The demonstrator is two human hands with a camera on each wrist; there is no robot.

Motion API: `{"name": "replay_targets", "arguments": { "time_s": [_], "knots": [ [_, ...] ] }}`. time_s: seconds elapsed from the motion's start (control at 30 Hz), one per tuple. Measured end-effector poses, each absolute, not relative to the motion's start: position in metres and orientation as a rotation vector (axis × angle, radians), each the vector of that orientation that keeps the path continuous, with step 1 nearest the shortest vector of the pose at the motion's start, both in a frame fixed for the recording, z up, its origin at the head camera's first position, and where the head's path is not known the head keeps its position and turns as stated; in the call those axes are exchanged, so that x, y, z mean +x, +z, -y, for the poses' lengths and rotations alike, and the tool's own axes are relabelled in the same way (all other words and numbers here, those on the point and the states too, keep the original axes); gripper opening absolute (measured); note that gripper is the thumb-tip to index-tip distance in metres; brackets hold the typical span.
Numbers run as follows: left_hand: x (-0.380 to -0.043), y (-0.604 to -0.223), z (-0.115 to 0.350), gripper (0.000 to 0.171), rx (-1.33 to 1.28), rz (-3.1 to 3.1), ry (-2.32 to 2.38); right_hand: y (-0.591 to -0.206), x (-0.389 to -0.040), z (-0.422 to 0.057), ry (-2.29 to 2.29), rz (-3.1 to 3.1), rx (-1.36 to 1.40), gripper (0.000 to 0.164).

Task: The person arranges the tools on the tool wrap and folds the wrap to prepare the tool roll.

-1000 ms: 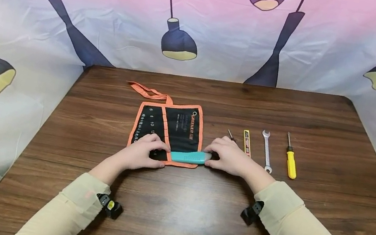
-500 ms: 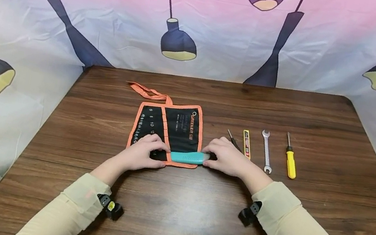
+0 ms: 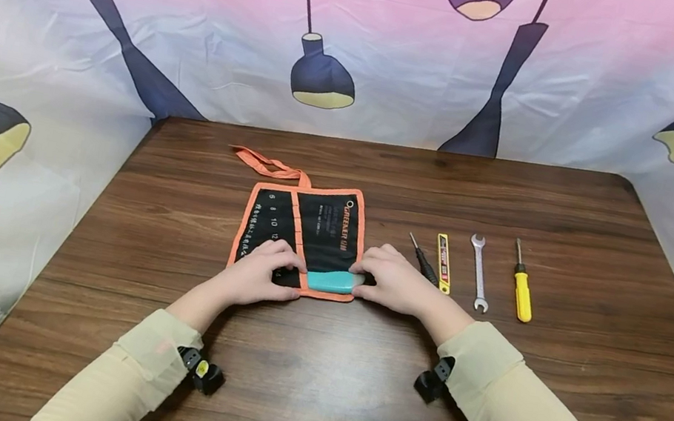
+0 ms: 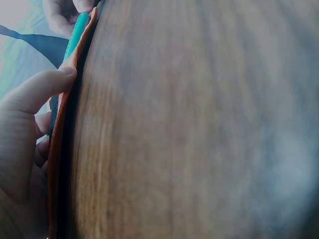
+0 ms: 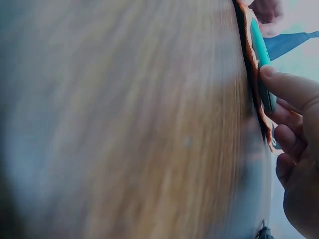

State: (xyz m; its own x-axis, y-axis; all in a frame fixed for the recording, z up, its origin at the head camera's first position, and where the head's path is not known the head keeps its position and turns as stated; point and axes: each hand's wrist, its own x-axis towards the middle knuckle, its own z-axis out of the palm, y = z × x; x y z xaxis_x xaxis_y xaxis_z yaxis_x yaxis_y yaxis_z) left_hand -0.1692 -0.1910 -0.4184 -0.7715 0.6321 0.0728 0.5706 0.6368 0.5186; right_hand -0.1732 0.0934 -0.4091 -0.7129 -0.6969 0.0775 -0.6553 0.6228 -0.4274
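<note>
A black tool pouch (image 3: 327, 228) with orange trim lies spread on the table. My left hand (image 3: 261, 272) pinches its near edge and pocket seam, with the thumb on the orange trim in the left wrist view. A teal utility knife (image 3: 330, 281) lies along the near end of the pouch, its left end tucked under the orange-edged pocket. My right hand (image 3: 395, 281) grips the knife's grey right end between thumb and fingers. In the right wrist view the thumb presses on the knife (image 5: 261, 45), with the other fingers curled behind it.
Right of the pouch lie a black-handled screwdriver (image 3: 425, 264), a slim yellow labelled case (image 3: 443, 263), an open-ended wrench (image 3: 478, 273) and a yellow-handled screwdriver (image 3: 522, 292). An orange strap (image 3: 270, 166) trails from the pouch's far side. Behind the table (image 3: 303, 400) hangs a printed cloth.
My right hand has moved left, and the utility knife has slid further into the pocket. More of the black-handled screwdriver and yellow case now shows. The left hand keeps its place.
</note>
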Motion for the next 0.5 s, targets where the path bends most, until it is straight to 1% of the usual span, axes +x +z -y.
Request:
{"name": "replay_targets", "arguments": {
  "time_s": [0.5],
  "knots": [
    [-0.168,-0.416,0.186,0.027,0.999,-2.734,0.801,-0.407,-0.176,-0.076,-0.683,-2.702,-1.11,0.027]
  ]
}}
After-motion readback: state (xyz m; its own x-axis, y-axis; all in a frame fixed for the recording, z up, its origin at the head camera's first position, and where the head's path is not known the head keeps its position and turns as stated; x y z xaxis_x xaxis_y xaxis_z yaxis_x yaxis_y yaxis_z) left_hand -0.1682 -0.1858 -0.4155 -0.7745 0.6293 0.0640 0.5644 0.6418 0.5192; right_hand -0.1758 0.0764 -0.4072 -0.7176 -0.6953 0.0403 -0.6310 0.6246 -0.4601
